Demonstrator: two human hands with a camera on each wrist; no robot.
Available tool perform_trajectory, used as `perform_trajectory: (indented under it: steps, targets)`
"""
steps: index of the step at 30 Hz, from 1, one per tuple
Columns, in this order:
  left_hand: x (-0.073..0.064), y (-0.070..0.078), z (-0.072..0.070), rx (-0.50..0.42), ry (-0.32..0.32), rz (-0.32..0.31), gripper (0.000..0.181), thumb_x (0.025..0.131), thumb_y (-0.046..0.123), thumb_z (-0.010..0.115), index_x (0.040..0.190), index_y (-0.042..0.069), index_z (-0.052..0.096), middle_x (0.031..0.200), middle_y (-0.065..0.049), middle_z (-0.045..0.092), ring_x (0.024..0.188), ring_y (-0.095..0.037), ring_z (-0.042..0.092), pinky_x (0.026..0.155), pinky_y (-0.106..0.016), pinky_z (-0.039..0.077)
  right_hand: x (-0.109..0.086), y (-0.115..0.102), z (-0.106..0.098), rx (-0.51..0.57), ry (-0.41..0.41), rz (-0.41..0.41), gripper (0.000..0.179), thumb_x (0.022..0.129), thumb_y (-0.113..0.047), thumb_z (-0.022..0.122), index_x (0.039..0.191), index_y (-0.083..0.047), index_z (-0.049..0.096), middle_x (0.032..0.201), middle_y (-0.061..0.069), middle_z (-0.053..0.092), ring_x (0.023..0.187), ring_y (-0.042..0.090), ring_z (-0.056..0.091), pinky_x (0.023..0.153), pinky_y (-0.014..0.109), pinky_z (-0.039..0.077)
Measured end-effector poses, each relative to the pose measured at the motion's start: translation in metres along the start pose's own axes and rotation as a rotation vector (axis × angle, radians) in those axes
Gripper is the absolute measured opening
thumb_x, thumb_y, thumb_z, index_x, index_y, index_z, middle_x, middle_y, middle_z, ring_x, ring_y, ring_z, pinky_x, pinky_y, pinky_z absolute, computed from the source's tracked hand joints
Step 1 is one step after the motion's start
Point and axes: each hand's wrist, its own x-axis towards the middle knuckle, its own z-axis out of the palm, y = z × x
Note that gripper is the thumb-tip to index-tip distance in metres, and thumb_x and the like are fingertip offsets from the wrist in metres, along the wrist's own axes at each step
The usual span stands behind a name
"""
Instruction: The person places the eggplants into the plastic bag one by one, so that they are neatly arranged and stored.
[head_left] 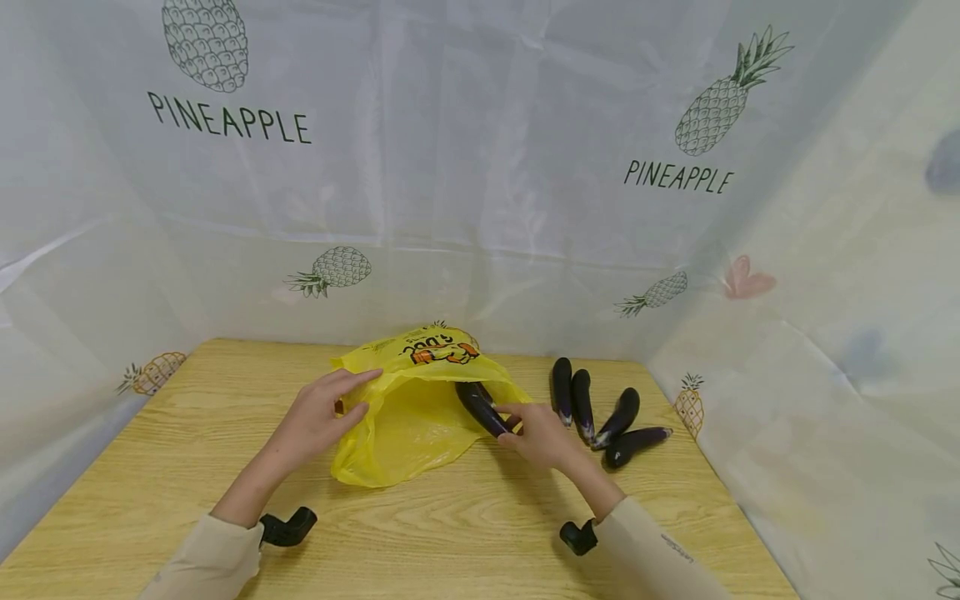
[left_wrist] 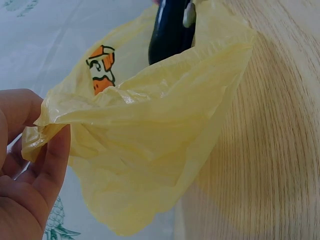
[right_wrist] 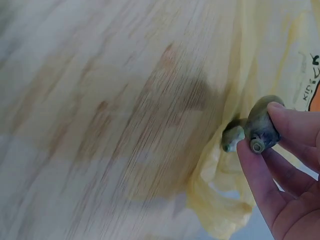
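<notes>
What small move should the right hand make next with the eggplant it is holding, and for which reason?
Probably the right hand should slide the held eggplant a little deeper into the yellow bag: its far end lies under the bag's upper edge, the fingers pinch its near end, and the left hand grips the rim, so the way in seems open.
</notes>
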Motion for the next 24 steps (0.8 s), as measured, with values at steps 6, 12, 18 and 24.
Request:
perform_trajectory:
  steps: [6,12,18,24]
  targets:
    - [0.001,0.002,0.0,0.007,-0.001,0.0,0.055,0.094,0.0,0.077,0.147,0.009,0.065,0.105,0.0,0.068,0.07,-0.008,0.047,0.062,-0.026,0.047,0.016,-0.001,0.008,-0.017,0.019,0.005,0.048,0.097,-0.014,0.078,0.144,-0.008,0.067,0.104,0.012,0.078,0.049,0.007,0.044,0.054,0.025,0.036]
    - [0.001,0.002,-0.001,0.011,-0.003,-0.001,0.055,0.094,0.001,0.078,0.147,0.01,0.065,0.104,0.0,0.068,0.069,-0.008,0.046,0.061,-0.026,0.046,0.025,-0.002,0.015,0.015,0.022,0.034,0.048,0.098,-0.012,0.077,0.144,-0.007,0.066,0.111,0.015,0.077,0.047,0.01,0.038,0.053,0.026,0.034]
    - [0.0,0.001,-0.001,0.012,-0.006,-0.007,0.055,0.095,0.001,0.078,0.147,0.011,0.065,0.105,0.001,0.069,0.07,-0.008,0.046,0.061,-0.026,0.046,0.031,-0.002,0.021,0.012,0.051,0.023,0.046,0.095,-0.008,0.079,0.14,-0.003,0.068,0.111,0.016,0.076,0.079,0.023,0.069,0.074,0.04,0.055]
    - [0.0,0.001,-0.001,0.014,-0.005,-0.008,0.055,0.095,0.002,0.078,0.148,0.012,0.065,0.104,0.002,0.068,0.07,-0.008,0.046,0.062,-0.026,0.046,0.035,0.001,0.028,0.005,0.058,0.033,0.045,0.096,-0.008,0.079,0.139,-0.003,0.069,0.113,0.015,0.075,0.098,0.029,0.071,0.08,0.045,0.058]
